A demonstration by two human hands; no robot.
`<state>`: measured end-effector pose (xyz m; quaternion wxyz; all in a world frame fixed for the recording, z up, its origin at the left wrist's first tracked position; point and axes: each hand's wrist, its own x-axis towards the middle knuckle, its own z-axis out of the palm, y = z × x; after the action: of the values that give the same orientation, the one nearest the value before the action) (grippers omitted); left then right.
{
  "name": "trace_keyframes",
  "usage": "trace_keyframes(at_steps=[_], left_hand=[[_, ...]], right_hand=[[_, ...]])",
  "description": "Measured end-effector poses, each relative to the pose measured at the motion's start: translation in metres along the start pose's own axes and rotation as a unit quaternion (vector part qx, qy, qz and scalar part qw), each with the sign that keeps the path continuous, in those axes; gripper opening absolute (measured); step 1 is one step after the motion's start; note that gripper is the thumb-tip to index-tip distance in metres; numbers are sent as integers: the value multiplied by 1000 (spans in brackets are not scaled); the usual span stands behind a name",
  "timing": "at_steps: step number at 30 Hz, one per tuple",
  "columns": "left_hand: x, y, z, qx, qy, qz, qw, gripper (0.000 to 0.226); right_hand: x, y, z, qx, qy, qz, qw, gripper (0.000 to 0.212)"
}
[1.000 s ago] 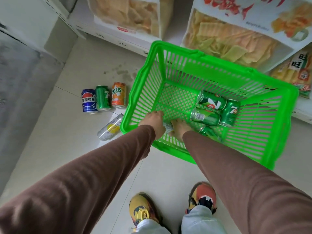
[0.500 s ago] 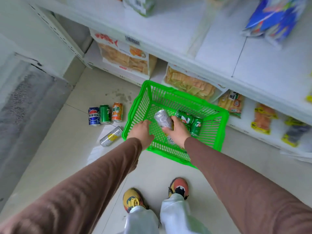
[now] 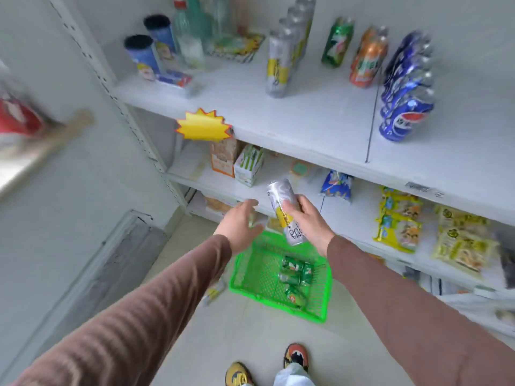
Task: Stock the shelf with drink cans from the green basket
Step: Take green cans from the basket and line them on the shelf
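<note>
Four green cans (image 3: pixel 292 277), one green basket (image 3: pixel 252 274)

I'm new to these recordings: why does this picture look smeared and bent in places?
Head view: motion blur smears the left edge and the blue cans; the silver can in the right hand stays fairly readable; the wide lens bows the shelf edges; the light is soft, with no harsh glare.

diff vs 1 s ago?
Right hand took a silver-and-yellow can out of the green basket and lifted it toward the shelves. Left hand rose too, open and empty. Basket stays on the floor, green cans still inside.
</note>
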<state>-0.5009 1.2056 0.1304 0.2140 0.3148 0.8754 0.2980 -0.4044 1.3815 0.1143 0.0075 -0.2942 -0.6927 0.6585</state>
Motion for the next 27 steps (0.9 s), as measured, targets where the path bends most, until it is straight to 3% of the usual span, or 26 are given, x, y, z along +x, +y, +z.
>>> trace_keyframes(at_steps=[6, 8, 10, 13, 18, 20, 27], left_hand=[[0, 50, -84, 1, 51, 66, 997, 60], [9, 61, -102, 4, 65, 78, 995, 61], [22, 70, -115, 10, 77, 90, 993, 61], [46, 77, -131, 16, 93, 95, 991, 61], [90, 79, -144, 27, 92, 93, 991, 61], [106, 76, -149, 31, 87, 87, 992, 61], [137, 59, -166, 40, 79, 70, 994, 62]], right_hand=[[-28, -117, -20, 61, -48, 39, 996, 30], [-26, -146, -30, -1, -60, 38, 997, 29], [-20, -176, -38, -115, -60, 27, 991, 42], [-2, -220, -46, -317, -32, -4, 948, 66], [41, -273, -42, -532, 18, -86, 842, 53], [58, -285, -38, -562, 33, -122, 817, 56], [102, -303, -18, -581, 46, -166, 796, 63]])
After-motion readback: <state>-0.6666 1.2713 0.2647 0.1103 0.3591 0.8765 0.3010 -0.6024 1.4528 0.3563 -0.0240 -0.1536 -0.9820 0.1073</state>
